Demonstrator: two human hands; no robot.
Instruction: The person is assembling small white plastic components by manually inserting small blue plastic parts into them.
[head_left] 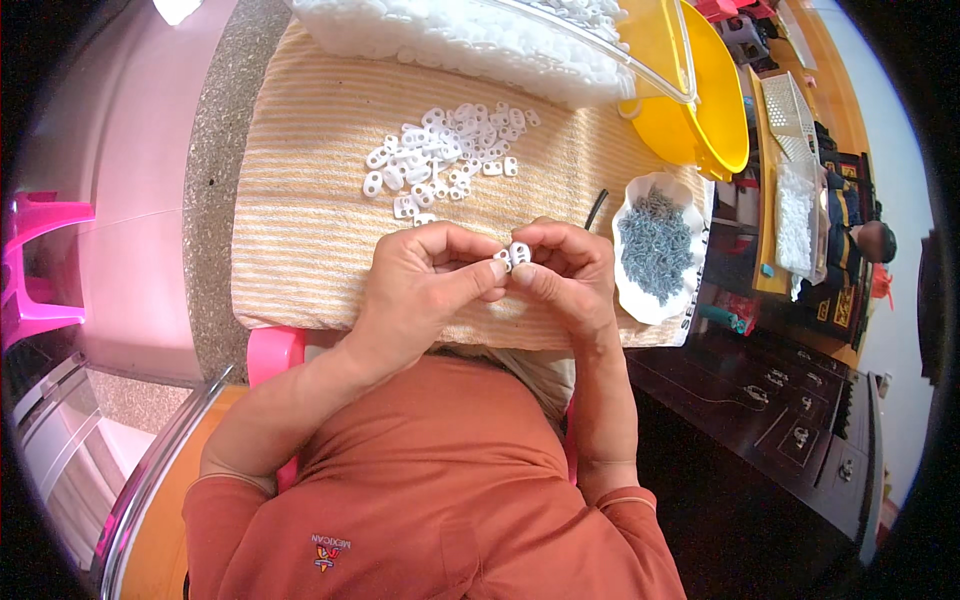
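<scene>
We see our left hand (420, 275) and right hand (565, 265) meeting just above the near edge of the surface (300, 200), which is covered with a striped beige cloth. The fingers of both hands are pressed together around a small white plastic piece (519, 254), the left thumb and forefinger pinching it from one side and the right thumb and forefinger from the other. Farther in, toward the middle of the surface, lies a loose pile of white plastic pieces (445, 160) like it. At the right edge sits a white scalloped dish (630, 285) filled with small grey metal parts (655, 245). Along the far edge stand a clear tub (480, 40) of white pieces and, at the far right corner, a yellow bowl (715, 100).
</scene>
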